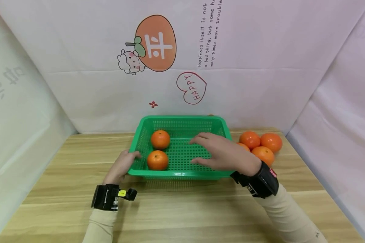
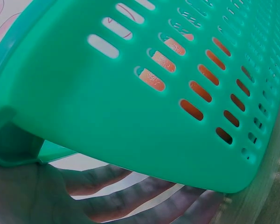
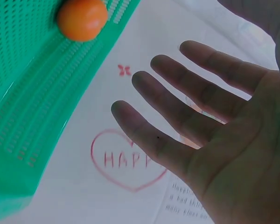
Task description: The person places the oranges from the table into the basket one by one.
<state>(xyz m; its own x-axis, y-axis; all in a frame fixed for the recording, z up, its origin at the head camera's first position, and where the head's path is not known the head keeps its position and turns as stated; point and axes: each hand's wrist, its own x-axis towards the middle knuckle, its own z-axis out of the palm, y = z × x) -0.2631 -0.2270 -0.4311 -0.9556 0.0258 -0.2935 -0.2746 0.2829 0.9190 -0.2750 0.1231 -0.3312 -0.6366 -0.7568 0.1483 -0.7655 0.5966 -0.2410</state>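
Note:
A green plastic basket with slotted walls stands on the table. Inside it, toward the left end, sit two oranges, a far one and a near one. My left hand grips the basket's left rim, the thumb hooked over the edge; the left wrist view shows its fingers beneath the green wall. Over the basket's right part hovers my right hand, fingers spread and palm bare in the right wrist view. It holds nothing and hides part of the basket's right side.
Several more oranges lie together on the wooden table just right of the basket, one partly behind my right hand. A white printed cloth hangs behind the table, and cloth also covers both sides.

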